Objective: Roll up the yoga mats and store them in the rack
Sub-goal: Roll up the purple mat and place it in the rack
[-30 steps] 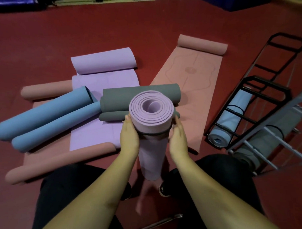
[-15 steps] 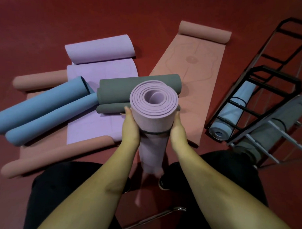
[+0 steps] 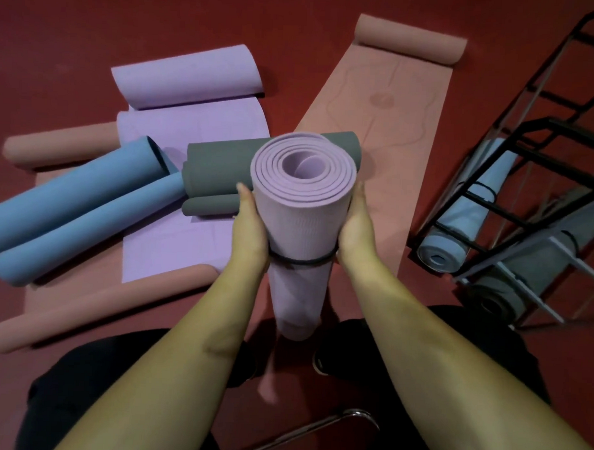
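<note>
Rolled lilac mat (image 3: 301, 208) stands upright between the knees, lower end toward the floor (image 3: 77, 25), at centre frame. Left hand (image 3: 250, 230) and right hand (image 3: 356, 227) press its sides w/ mostly straight fingers — clamping the roll so it can't spring open; whether the far fingertips curl round behind, can't tell. A black elastic band (image 3: 301, 262) rings the roll just at wrist level, prob. to keep it tight for storage. Rack (image 3: 512, 185) lies at 3 o'clock, already holding a blue roll (image 3: 463, 230) and a grey roll (image 3: 522, 276). At 9–11 o'clock: blue mat (image 3: 74, 200), grey mat (image 3: 220, 168), a half-unrolled lilac mat (image 3: 191, 120) — still to do. Pink mat (image 3: 387, 103) spreads at 1 o'clock.
</note>
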A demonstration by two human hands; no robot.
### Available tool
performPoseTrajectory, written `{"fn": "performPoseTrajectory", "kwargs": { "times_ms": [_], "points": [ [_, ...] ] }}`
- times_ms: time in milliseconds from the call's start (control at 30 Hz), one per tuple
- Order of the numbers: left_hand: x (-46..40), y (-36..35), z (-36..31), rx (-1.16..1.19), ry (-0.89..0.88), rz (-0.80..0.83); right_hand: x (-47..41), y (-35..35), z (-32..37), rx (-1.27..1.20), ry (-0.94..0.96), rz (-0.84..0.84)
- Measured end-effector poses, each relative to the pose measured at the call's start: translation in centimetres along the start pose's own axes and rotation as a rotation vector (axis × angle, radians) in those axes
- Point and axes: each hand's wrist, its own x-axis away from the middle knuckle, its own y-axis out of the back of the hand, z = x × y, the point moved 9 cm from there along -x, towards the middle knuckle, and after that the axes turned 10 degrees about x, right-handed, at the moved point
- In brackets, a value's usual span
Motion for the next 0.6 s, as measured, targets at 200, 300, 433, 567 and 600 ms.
{"fn": "performPoseTrajectory", "kwargs": {
  "times_ms": [200,300,433,567,600],
  "points": [
    [-2.7,2.1,4.8,-0.084,0.130,-0.092,-1.8,1.2,-5.3,0.285,-0.109,-0.012],
    [-3.5,3.3,7.1,-0.167,0.180,-0.120,-2.1,1.7,-8.1,0.279,-0.239,0.017],
    [-4.3,3.3,6.7,-0.112,0.180,-0.064,-3.4,1.8,-8.1,0.175,-0.227,0.011],
    [-6.8,0.5,1.9,0.020,0.004,0.017,-5.3,0.9,-3.5,0.021,-0.079,-0.003],
    [-7.0,0.0,1.4,0.006,-0.009,0.029,-5.6,0.2,-3.2,0.006,-0.067,0.041]
  ]
}}
